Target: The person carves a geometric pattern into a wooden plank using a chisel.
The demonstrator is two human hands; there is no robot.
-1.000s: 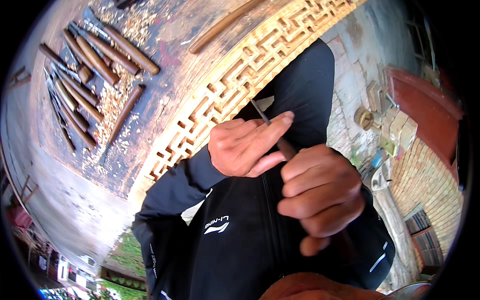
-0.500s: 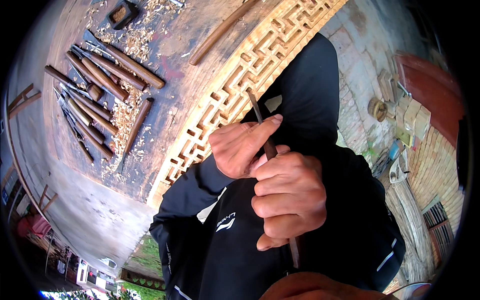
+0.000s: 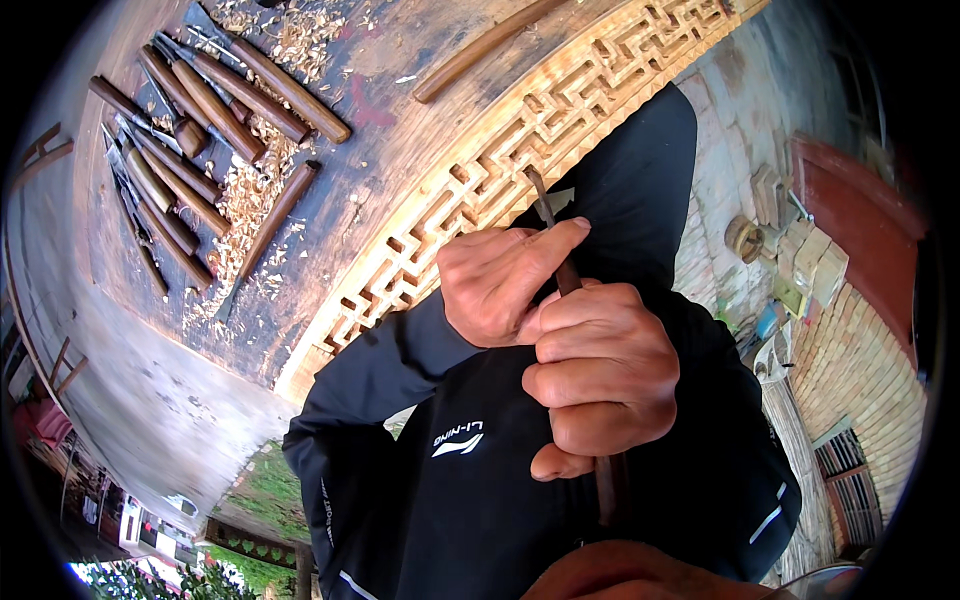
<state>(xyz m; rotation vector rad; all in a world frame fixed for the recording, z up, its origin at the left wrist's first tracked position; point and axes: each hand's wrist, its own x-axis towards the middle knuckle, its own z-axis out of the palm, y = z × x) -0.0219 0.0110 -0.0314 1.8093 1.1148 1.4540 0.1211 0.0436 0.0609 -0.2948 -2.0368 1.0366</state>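
Observation:
A wood-carving chisel (image 3: pixel 567 275) slants between my hands, its narrow metal tip touching the edge of a carved wooden strip (image 3: pixel 490 185). The strip is pale and cut through with an angular lattice pattern. My right hand (image 3: pixel 608 370) is wrapped in a fist around the chisel's dark handle, whose butt shows below the fist against my black jacket. Ahead of it, my left hand (image 3: pixel 505 280) closes on the chisel nearer the blade, one digit stretched across it. The left palm and some fingers are hidden from this view.
Several wooden-handled chisels (image 3: pixel 205 110) lie among shavings on the worn wooden table (image 3: pixel 370 150), with a single chisel (image 3: pixel 270 225) closer to the strip. A rounded wooden rod (image 3: pixel 480 50) rests behind the strip. My black-clad knee (image 3: pixel 650 170) is beneath the strip's right part.
In the picture, both hands and the chisel sit slightly higher and further right; the strip and table tools have shifted too, as the view has turned. Both hands keep their grip.

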